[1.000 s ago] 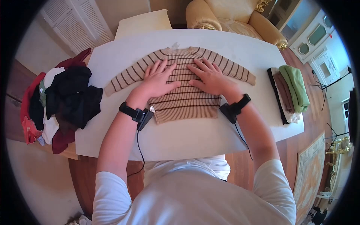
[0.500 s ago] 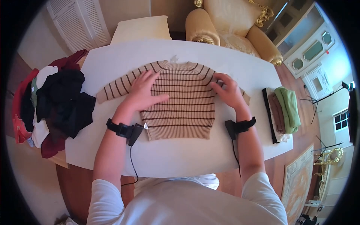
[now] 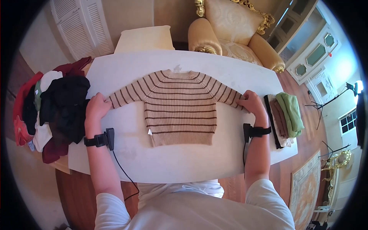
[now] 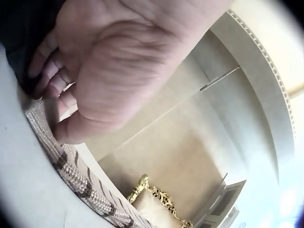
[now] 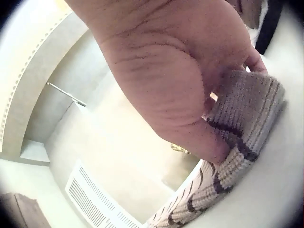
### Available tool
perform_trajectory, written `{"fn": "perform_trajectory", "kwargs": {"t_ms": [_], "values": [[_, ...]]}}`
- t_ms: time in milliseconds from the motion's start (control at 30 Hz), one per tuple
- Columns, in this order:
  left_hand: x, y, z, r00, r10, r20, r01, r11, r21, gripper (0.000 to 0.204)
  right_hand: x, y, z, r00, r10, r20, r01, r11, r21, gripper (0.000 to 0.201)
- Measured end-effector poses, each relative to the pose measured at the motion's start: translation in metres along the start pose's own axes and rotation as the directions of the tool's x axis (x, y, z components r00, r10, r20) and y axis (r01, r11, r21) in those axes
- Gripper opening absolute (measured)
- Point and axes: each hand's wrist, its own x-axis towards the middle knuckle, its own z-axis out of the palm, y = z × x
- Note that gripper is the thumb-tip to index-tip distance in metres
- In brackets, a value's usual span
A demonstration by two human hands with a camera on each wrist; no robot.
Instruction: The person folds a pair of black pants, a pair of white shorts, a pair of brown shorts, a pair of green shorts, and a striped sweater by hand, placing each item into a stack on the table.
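Note:
A beige knit sweater with dark brown stripes (image 3: pixel 180 103) lies spread flat on the white table (image 3: pixel 172 165), neckline away from me, both sleeves stretched outward. At the left cuff, my left hand (image 3: pixel 97 108) pinches the end of the sleeve; the left wrist view shows thumb and fingers around the ribbed edge (image 4: pixel 42 126). My right hand (image 3: pixel 253 102) holds the other sleeve near its cuff. In the right wrist view its thumb presses on the striped knit, and the ribbed cuff (image 5: pixel 247 102) sticks out past it. A small white tag (image 3: pixel 150 132) shows at the sweater's lower left side.
Left of the sweater, a loose heap of dark, red and white clothes (image 3: pixel 63 111) overlaps the table edge. Folded garments, a green one (image 3: pixel 290 115) among them, are stacked at the right. Beyond the table stand a gold armchair (image 3: pixel 230 28) and a cream-covered piece of furniture (image 3: pixel 145 39).
Both hands lay flat on the sweater's front, then lifted and moved apart outward to the two sleeve ends, which they now grip. The sweater remains spread out.

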Motion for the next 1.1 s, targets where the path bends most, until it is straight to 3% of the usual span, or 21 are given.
{"fn": "perform_trajectory", "kwargs": {"t_ms": [67,167,200,267,300,333,367,400,433,467,500,533,567,633,667,767,800,900,1000,1100], "values": [[0.011,-0.004,0.001,0.995,-0.017,0.100,0.020,0.999,-0.034,0.044,-0.002,-0.001,-0.001,0.993,-0.079,-0.089,0.080,0.997,0.008,0.037],[0.008,-0.002,0.008,0.975,0.116,-0.190,-0.162,0.954,-0.254,0.032,-0.002,-0.010,-0.001,0.963,-0.164,-0.213,0.196,0.971,0.138,0.031],[0.004,0.008,0.004,0.954,0.182,-0.237,-0.268,0.871,-0.411,0.027,-0.002,-0.015,-0.002,0.949,-0.183,-0.256,0.237,0.951,0.199,0.030],[-0.014,0.048,-0.010,0.891,0.281,-0.355,-0.452,0.598,-0.662,0.017,-0.021,-0.047,-0.008,0.961,-0.260,-0.092,0.273,0.848,0.455,0.028],[-0.029,0.068,-0.016,0.856,0.406,-0.321,-0.494,0.458,-0.739,0.018,-0.034,-0.066,-0.010,0.949,-0.313,-0.019,0.267,0.776,0.572,0.028],[-0.046,0.086,-0.020,0.797,0.524,-0.300,-0.506,0.308,-0.806,0.018,-0.047,-0.084,-0.008,0.892,-0.450,0.052,0.350,0.758,0.550,0.027],[-0.061,0.098,-0.024,0.763,0.636,-0.117,-0.403,0.326,-0.855,0.022,-0.060,-0.100,-0.006,0.811,-0.571,0.126,0.430,0.728,0.534,0.027],[-0.073,0.106,-0.027,0.686,0.724,0.068,-0.295,0.362,-0.884,0.026,-0.069,-0.113,-0.009,0.723,-0.614,0.317,0.433,0.760,0.485,0.025],[-0.079,0.110,-0.030,0.610,0.778,0.149,-0.336,0.424,-0.841,0.028,-0.077,-0.123,-0.011,0.608,-0.619,0.497,0.444,0.784,0.434,0.024],[-0.084,0.113,-0.031,0.529,0.815,0.236,-0.382,0.477,-0.792,0.030,-0.081,-0.131,-0.011,0.559,-0.574,0.598,0.389,0.819,0.422,0.021],[-0.087,0.116,-0.032,0.446,0.833,0.328,-0.430,0.521,-0.737,0.033,-0.078,-0.128,-0.007,0.604,-0.560,0.567,0.372,0.827,0.421,0.020],[-0.090,0.118,-0.032,0.511,0.787,0.347,-0.349,0.559,-0.753,0.036,-0.071,-0.124,0.001,0.647,-0.543,0.536,0.353,0.836,0.421,0.020],[-0.089,0.120,-0.028,0.610,0.748,0.261,-0.365,0.558,-0.745,0.035,-0.066,-0.119,0.010,0.687,-0.521,0.506,0.329,0.844,0.423,0.020],[-0.078,0.125,-0.012,0.772,0.632,0.062,-0.401,0.561,-0.724,0.034,-0.061,-0.118,0.025,0.815,-0.513,0.268,0.411,0.839,0.356,0.027],[-0.071,0.122,-0.002,0.769,0.637,-0.056,-0.493,0.535,-0.686,0.044,-0.058,-0.118,0.031,0.851,-0.508,0.133,0.450,0.836,0.314,0.030],[-0.057,0.109,0.035,0.723,0.678,-0.134,-0.663,0.625,-0.412,0.060,-0.053,-0.112,0.052,0.745,-0.667,0.021,0.664,0.744,0.078,0.054],[-0.055,0.109,0.033,0.724,0.688,0.047,-0.608,0.669,-0.428,0.071,-0.055,-0.110,0.056,0.755,-0.648,0.100,0.649,0.760,0.030,0.062],[-0.063,0.110,0.031,0.673,0.729,0.125,-0.673,0.673,-0.305,0.073,-0.057,-0.107,0.061,0.765,-0.576,0.287,0.617,0.783,-0.074,0.081],[-0.066,0.114,0.030,0.677,0.720,0.150,-0.670,0.688,-0.277,0.073,-0.056,-0.108,0.058,0.760,-0.557,0.334,0.608,0.792,-0.064,0.085],[-0.065,0.118,0.029,0.682,0.730,-0.037,-0.702,0.640,-0.312,0.064,-0.057,-0.106,0.060,0.761,-0.594,0.259,0.622,0.783,-0.033,0.079]]}}
